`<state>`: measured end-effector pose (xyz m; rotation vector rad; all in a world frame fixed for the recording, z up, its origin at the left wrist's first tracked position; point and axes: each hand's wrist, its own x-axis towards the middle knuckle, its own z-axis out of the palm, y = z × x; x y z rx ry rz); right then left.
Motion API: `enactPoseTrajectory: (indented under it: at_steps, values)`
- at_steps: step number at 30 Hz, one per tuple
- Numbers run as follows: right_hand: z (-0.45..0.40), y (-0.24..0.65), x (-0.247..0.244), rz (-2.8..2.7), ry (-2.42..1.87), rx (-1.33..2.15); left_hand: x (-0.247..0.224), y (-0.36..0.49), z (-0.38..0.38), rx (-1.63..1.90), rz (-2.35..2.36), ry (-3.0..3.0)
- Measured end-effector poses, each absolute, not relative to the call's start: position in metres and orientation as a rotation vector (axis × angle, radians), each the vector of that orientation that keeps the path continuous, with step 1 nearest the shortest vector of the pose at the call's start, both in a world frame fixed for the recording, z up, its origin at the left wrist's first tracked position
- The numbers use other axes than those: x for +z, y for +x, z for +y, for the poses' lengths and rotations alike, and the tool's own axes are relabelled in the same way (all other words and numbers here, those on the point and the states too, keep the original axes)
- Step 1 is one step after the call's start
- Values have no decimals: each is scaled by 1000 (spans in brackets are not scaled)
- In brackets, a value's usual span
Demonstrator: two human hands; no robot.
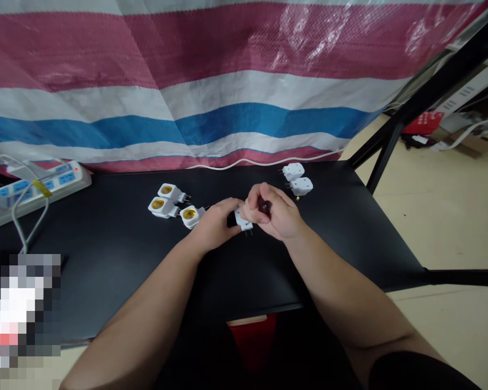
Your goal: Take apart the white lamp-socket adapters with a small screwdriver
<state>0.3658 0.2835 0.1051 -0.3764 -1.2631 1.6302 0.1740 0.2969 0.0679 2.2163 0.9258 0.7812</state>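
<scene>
My left hand steadies a white plug housing on the black table, thumb and fingers closed at its left side. Two metal prongs stick out from its near end. Above it, my right hand is wrapped round the dark handle of a screwdriver; only the handle's round end shows, and its shaft and tip are hidden. Just left of my left hand lies a white plug-in lamp socket with a brass-coloured inside, partly covered by that hand. Two more such sockets, a near one and a far one, lie beyond it.
Two white plug housings lie at the back right, with a small brass-coloured piece beside them. A power strip with cables sits at the back left of the black table. Striped sheeting hangs behind; a black frame stands right.
</scene>
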Motion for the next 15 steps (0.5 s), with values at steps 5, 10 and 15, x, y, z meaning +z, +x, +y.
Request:
enactPoseTrajectory:
  at_steps: [5, 10, 15]
  values:
    - [282, 363, 105, -1218, -273, 1577, 69, 174, 297, 774, 950, 2227]
    - [284, 364, 108, -1240, -344, 1569, 70, 173, 297, 788, 953, 2223]
    - [280, 362, 111, -1141, -288, 1603, 71, 173, 298, 781, 942, 2244]
